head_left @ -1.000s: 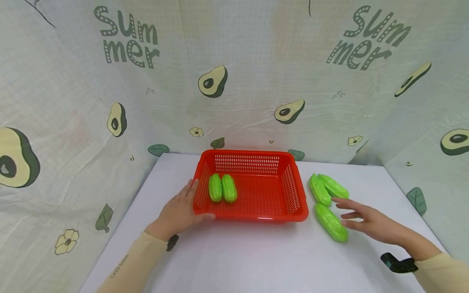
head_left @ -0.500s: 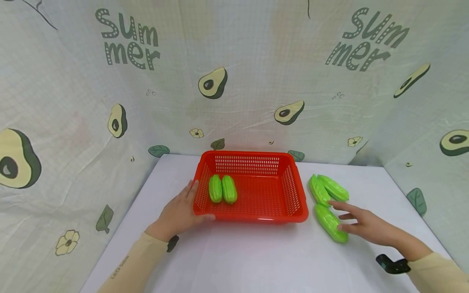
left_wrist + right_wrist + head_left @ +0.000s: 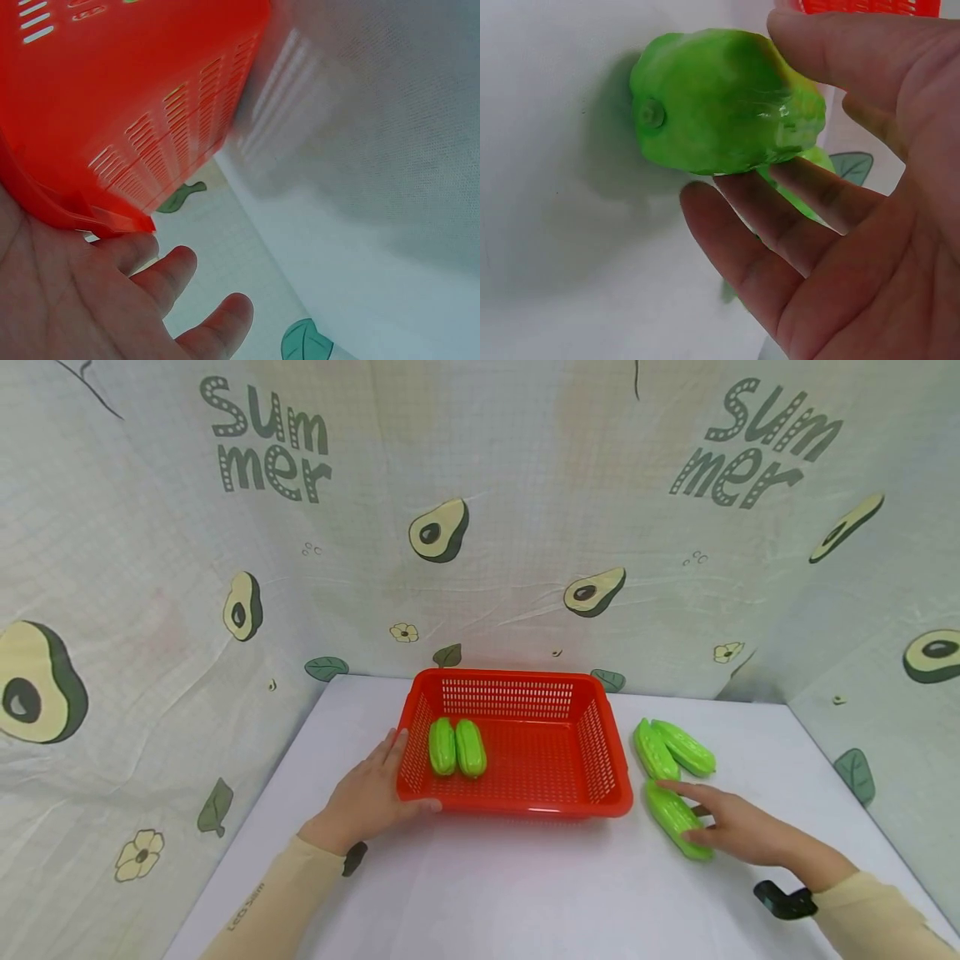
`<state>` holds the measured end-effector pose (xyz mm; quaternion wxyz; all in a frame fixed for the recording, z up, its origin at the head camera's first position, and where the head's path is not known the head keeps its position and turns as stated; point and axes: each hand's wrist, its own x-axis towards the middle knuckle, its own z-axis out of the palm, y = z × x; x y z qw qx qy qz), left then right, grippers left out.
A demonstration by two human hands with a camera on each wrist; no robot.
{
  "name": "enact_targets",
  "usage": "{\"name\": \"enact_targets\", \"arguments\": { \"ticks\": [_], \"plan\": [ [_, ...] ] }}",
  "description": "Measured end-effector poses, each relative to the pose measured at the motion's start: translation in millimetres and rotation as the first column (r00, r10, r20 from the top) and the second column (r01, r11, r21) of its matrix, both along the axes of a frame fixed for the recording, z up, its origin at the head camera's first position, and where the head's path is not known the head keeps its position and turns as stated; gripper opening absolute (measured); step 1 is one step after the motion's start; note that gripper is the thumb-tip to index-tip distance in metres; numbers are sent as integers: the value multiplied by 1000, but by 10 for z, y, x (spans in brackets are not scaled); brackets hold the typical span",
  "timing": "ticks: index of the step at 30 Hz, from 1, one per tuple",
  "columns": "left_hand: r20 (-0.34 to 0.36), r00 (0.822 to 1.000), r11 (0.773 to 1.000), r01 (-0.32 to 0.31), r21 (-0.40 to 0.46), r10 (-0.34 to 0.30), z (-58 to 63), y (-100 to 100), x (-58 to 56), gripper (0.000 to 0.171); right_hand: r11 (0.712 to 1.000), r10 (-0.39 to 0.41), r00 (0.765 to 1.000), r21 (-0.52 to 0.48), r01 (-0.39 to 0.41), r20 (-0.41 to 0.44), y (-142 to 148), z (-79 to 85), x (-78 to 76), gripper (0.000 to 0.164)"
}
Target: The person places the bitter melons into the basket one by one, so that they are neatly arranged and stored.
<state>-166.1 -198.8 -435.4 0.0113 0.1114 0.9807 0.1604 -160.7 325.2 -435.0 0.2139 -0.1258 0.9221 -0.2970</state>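
Note:
A red plastic basket (image 3: 517,810) with slotted walls stands mid-table, two glossy green cucumber-like vegetables (image 3: 470,748) lying side by side in its left part. My left hand (image 3: 363,802) touches the basket's front left corner, thumb along the front rim and fingers extended along the left side. To the right of the basket lies a larger ridged green vegetable (image 3: 671,814). Over it is my right hand (image 3: 738,827). In the right wrist view, the thumb (image 3: 825,45) and fingertips lie at opposite sides of that vegetable, the fingers spread and only slightly bent.
Two more green vegetables (image 3: 684,747) lie touching each other behind the larger one, right of the basket. The white table (image 3: 510,893) meets a hanging cloth (image 3: 510,510) printed with avocados at its back and sides.
My right hand has moved left and down onto the larger green vegetable, its thumb and fingers now on either side. The left hand and the basket stay in place.

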Motion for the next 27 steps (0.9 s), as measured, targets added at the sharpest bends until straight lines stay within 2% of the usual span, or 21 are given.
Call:
{"name": "enact_targets", "arguments": {
  "ticks": [7, 27],
  "plan": [
    [-3, 1000, 1000, 2, -6, -2, 5, 7, -6, 131, 999, 6, 1000, 34, -6, 7, 6, -38, 1, 77],
    [-2, 1000, 1000, 2, 0, -2, 22, 13, 17, 131, 999, -12, 1000, 36, 11, 29, 58, -53, 8, 72]
  ]
}}
